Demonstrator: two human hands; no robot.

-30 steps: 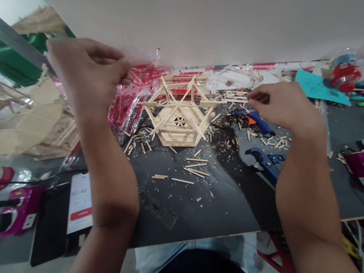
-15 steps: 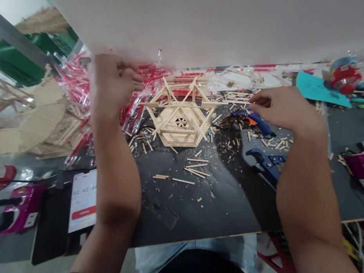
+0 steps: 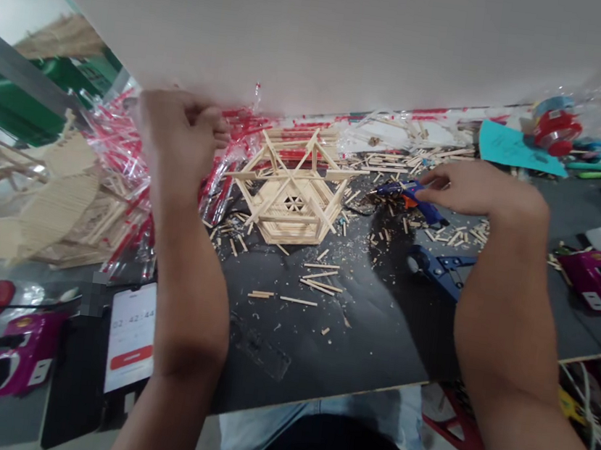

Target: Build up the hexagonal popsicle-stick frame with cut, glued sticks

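Observation:
A hexagonal lattice model of glued wooden sticks (image 3: pixel 293 195) stands on a dark mat (image 3: pixel 286 340), between my two hands. My left hand (image 3: pixel 180 133) hangs over red-striped clear plastic wrap (image 3: pixel 224 172) at the model's left, its fingers curled together with nothing visible in them. My right hand (image 3: pixel 480 190) is at the model's right, with its fingertips just above a blue hot glue gun (image 3: pixel 410 197). I cannot tell whether they touch it. The right hand holds nothing visible.
Loose sticks and shavings litter the mat. A blue clamp (image 3: pixel 440 268) lies near my right forearm, and a phone showing a timer (image 3: pixel 132 336) sits at lower left. Stacked stick panels (image 3: pixel 55 209) lie at left. A pale board (image 3: pixel 323 38) spans the top.
My right hand has moved down from the stick ends to just above the glue gun. My left hand has moved right, closer to the model, and its fingers have curled.

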